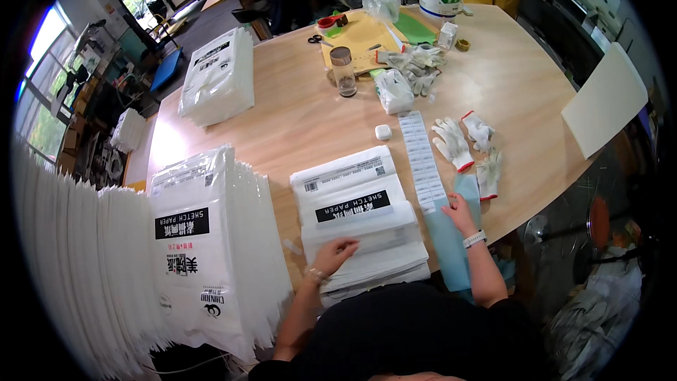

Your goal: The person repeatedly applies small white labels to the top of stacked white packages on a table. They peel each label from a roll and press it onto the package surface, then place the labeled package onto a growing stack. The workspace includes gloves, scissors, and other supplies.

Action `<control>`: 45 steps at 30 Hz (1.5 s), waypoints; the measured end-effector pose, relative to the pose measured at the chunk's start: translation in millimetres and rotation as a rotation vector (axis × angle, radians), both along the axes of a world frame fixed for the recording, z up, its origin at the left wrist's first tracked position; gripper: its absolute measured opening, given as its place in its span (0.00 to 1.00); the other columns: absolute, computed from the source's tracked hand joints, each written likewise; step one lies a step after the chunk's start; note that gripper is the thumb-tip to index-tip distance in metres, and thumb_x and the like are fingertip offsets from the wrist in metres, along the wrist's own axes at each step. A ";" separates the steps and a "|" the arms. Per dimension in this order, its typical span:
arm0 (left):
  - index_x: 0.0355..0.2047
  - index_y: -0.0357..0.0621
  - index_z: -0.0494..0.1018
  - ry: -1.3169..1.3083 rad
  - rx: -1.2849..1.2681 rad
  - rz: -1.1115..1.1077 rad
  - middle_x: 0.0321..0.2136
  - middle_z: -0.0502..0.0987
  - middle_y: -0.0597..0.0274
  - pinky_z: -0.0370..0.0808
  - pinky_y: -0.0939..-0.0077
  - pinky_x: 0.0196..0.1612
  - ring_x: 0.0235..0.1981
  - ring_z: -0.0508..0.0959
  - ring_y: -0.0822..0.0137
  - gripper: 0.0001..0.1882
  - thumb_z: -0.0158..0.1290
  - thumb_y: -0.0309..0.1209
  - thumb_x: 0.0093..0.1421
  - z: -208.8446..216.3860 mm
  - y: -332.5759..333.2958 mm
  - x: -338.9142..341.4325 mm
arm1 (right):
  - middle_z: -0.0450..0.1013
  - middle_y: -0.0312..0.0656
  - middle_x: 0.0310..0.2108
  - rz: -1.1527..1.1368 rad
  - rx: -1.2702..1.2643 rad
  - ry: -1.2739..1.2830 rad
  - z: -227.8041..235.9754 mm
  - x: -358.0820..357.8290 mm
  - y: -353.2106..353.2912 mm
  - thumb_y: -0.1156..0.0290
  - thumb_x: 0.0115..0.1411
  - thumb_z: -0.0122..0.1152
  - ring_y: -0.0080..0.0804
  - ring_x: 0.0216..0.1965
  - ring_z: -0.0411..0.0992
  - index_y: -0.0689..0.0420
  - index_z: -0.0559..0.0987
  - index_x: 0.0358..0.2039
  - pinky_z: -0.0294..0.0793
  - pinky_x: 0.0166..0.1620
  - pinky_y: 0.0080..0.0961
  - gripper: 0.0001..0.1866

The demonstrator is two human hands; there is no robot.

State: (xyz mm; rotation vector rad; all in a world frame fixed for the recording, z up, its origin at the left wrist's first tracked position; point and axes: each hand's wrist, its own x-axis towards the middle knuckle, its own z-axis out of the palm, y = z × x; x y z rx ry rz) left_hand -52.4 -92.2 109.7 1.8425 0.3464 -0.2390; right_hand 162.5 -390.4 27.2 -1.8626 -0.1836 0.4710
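Note:
A stack of white plastic packing bags point(367, 243) with black printed panels lies in front of me, its upper layer folded across the middle. My left hand point(336, 255) rests over that fold, fingers stretched out and holding nothing. To the right runs a long sheet of small white labels point(421, 162), with bare light-blue backing point(449, 247) at its near end. At the lower right edge of the labels is my right hand point(462, 215), its fingers curled and thumb close to the sheet. Whatever may be between those fingertips is too small to make out.
Tall piles of filled white packages point(190, 240) stand at the left, with another pile point(220, 74) farther back. White work gloves point(453, 142) lie right of the labels. Beyond are a small white case point(383, 132), a glass jar point(343, 74), scissors point(319, 40) and a white bucket point(438, 1).

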 end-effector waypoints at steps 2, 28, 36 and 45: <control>0.42 0.40 0.68 0.043 -0.361 0.151 0.32 0.73 0.67 0.68 0.85 0.27 0.21 0.68 0.79 0.17 0.47 0.36 0.55 -5.5 -28.5 47.1 | 0.66 0.34 0.20 -0.021 0.196 0.038 18.3 -0.1 11.4 0.78 0.49 0.54 0.16 0.21 0.63 0.62 0.64 0.44 0.62 0.24 0.13 0.21; 0.14 0.50 0.58 0.479 -0.838 0.245 0.10 0.54 0.75 0.43 0.84 0.08 0.07 0.50 0.81 0.15 0.49 0.34 0.53 -48.8 -90.1 194.9 | 0.68 0.33 0.30 0.226 -0.378 -1.035 84.0 -5.9 58.3 0.74 0.38 0.62 0.31 0.38 0.64 0.55 0.76 0.21 0.61 0.41 0.28 0.06; 0.22 0.44 0.64 0.406 -0.789 0.212 0.10 0.58 0.72 0.50 0.81 0.08 0.07 0.55 0.78 0.12 0.45 0.38 0.55 -63.3 -84.0 194.2 | 0.68 0.39 0.30 0.190 -0.166 -0.968 113.5 -29.4 71.1 0.81 0.39 0.60 0.35 0.35 0.65 0.59 0.72 0.21 0.64 0.38 0.28 0.07; 0.40 0.44 0.67 -0.441 0.937 0.366 0.39 0.70 0.60 0.65 0.63 0.44 0.42 0.68 0.57 0.16 0.47 0.28 0.48 -87.0 66.6 110.4 | 0.69 0.33 0.21 0.214 0.251 -0.136 85.2 -19.5 171.9 0.78 0.49 0.56 0.16 0.23 0.65 0.63 0.74 0.27 0.64 0.28 0.11 0.04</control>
